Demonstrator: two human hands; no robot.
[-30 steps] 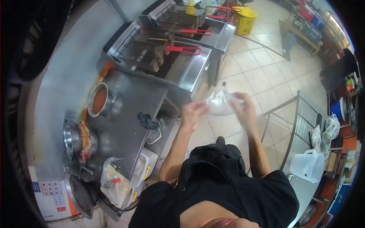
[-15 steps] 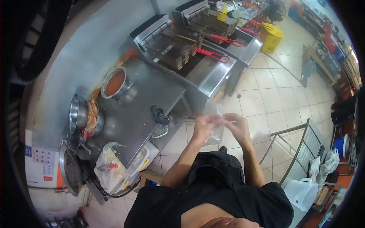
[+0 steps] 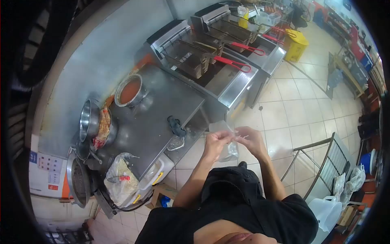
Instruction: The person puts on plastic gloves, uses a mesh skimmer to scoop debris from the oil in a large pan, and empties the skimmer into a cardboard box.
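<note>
- Clear plastic bag (image 3: 232, 150): it hangs between my two hands, in front of my body, over the floor and off the desk. I judge the work to be at an early point: the bag is in hand, I see nothing inside it, and opening it out looks left to do. Whether its mouth is parted, I cannot tell.
- Around me is a kitchen with a pale tiled floor (image 3: 296, 95), shelving along the far right side and a yellow bin (image 3: 296, 48) beyond the fryers.
- Two steel fryers stand side by side ahead, the nearer fryer (image 3: 239, 88) next to the desk; their baskets have red handles (image 3: 233, 62).
- On my left is the steel desk (image 3: 162, 107), its top scuffed, with a few pale specks.
- Along its wall side sit a pot (image 3: 141, 90) of orange-red contents and a steel bowl (image 3: 86, 122); a filled bag (image 3: 121, 187) of pale food lies at the near end.
- Dark cloth (image 3: 175, 126) lies at the edge nearest my hands.
- Smallest of all is my grip: left hand (image 3: 217, 143) and right hand (image 3: 250, 140) close together, fingertips pinching the thin plastic.
</note>
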